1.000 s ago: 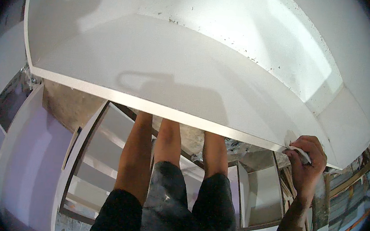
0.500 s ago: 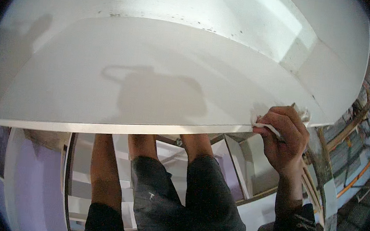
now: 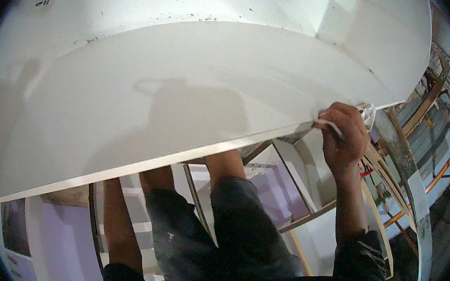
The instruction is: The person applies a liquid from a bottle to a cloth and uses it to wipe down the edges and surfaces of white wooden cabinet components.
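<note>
A large white panel (image 3: 131,116), with raised walls at its back and right end, spreads across the upper view. Its pale front edge (image 3: 126,165) slants up toward the right. At the right part of that edge my right hand (image 3: 347,132) is closed around a crumpled white cloth (image 3: 367,116), pressing it against the edge. Cloth shows on both sides of the fingers. My left forearm (image 3: 119,222) reaches up beneath the panel, which hides the hand; its fingers cannot be seen.
Dark specks (image 3: 209,18) line the inner corner at the panel's back. Below stand frames and white and lilac compartments (image 3: 279,191), around my legs (image 3: 190,228). At the right lie wooden strips (image 3: 390,176) and an orange rod (image 3: 447,162).
The view has tilted, so the panel's edge now slants more steeply. My right hand appears slightly higher and further left, still holding the cloth at the edge. My left hand stays hidden.
</note>
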The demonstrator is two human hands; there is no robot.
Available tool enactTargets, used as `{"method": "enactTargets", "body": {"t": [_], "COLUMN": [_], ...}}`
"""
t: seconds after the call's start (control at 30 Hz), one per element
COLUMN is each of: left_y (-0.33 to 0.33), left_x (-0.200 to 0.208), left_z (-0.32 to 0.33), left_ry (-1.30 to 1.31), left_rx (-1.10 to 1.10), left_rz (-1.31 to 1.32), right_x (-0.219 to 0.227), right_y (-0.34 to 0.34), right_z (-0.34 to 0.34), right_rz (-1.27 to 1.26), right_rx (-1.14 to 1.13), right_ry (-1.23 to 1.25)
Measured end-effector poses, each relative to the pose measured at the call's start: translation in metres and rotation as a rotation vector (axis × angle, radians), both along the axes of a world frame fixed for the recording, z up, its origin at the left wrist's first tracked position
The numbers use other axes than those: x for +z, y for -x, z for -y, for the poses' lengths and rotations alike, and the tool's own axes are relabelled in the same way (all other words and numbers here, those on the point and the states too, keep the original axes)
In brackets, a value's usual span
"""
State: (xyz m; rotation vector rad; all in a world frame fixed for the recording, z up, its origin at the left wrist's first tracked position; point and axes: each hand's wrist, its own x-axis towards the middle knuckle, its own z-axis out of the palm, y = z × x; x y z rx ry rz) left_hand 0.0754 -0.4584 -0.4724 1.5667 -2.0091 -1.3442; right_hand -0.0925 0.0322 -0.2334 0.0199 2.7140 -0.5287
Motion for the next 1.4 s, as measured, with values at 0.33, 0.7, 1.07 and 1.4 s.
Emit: {"method": "enactTargets", "body": {"t": [0.33,0.7,1.07,1.4], "left_y": [0.046,0.158,0.166,0.151], "left_x": [0.085,0.180,0.190,0.228], "left_z": [-0.031,-0.254,-0.350,-0.535], "left_ry": [0.259,0.393,0.515,0.376], "left_rx": [-0.026,-1.298,-1.546,-1.955], "left_rz": [-0.005,-0.555,-0.077,0.037], "right_x": [-0.003,-0.006,-0.002,-0.013], "right_y": [-0.023,-0.043,-0.062,-0.072], "right_z": [-0.088,-0.192,-0.345,-0.396], "right_rz": [-0.100,-0.109,-0.141,-0.104], "right_rx": [-0.119,-0.295,-0.245,-0.220], "right_ry": [-0.066,0.047,0.003,0.127]}}
